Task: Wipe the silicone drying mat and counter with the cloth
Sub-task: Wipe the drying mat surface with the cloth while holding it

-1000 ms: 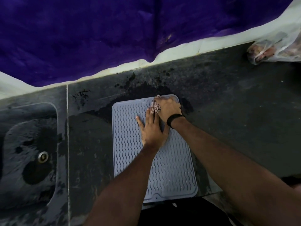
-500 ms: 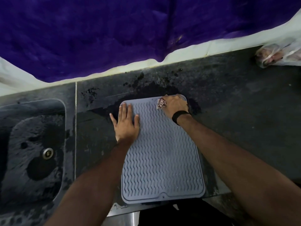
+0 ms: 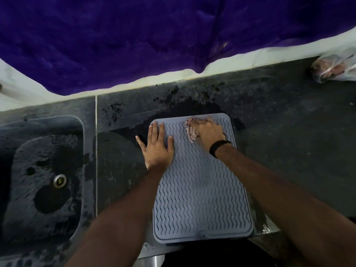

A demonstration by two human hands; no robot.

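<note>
Your left hand (image 3: pixel 159 149) has slid to the mat's (image 3: pixel 200 199) left edge, flat and empty; your right hand (image 3: pixel 209 132) clutches the cloth (image 3: pixel 190 130) on the wet dark worktop (image 3: pixel 289 151) beside the sink (image 3: pixel 38 180).

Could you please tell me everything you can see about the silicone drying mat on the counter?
The silicone drying mat is a grey-blue rounded rectangle with wavy ridges, a raised rim and a small notch on its near edge. It lies flat on the dark, wet counter, its near edge overhanging the counter's front. The left hand presses flat on its far-left corner, fingers spread; the right hand holds a crumpled cloth against it near the far edge.
</note>
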